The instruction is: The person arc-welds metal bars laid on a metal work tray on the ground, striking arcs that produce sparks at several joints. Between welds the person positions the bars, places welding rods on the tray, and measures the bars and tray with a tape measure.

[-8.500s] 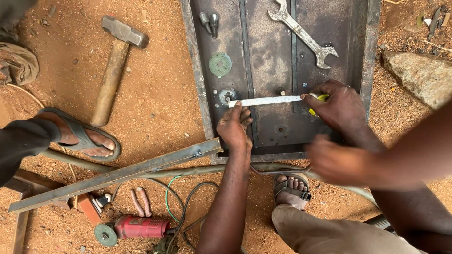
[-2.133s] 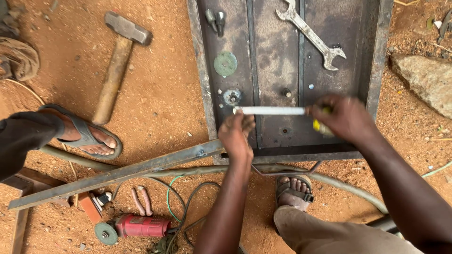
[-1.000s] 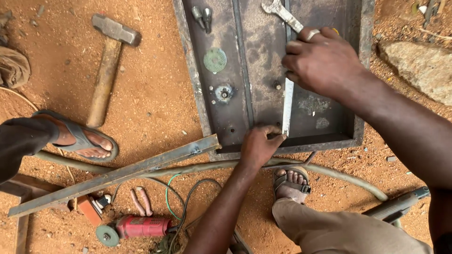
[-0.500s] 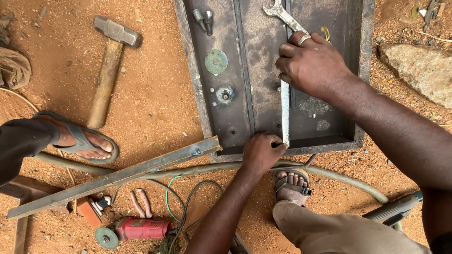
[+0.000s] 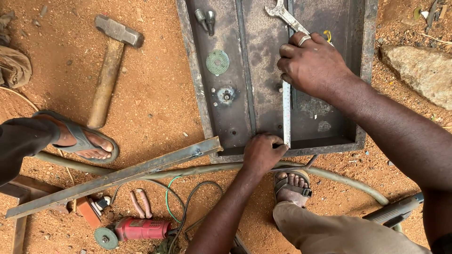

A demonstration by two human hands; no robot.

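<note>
pinching the near end of a tape measure blade (image 5: 286,113), left hand (image 5: 262,153) closes fingers on it at the lower edge of the dark metal frame (image 5: 202,99). right hand (image 5: 313,63) is closed over the tape's far end, pressed down on the frame's panel. blade runs straight between both hands. spanner (image 5: 282,13) lies just beyond the right hand. hammer (image 5: 109,70) and red angle grinder (image 5: 136,229) on the dirt.

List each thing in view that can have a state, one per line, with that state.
tape measure: blade pulled out, lying along the metal frame.
left hand: pinning the blade's near end at the frame's edge.
right hand: pressing the far end down.
spanner: lying loose in the frame.
hammer: flat on the dirt.
angle grinder: on the ground, unheld.
</note>
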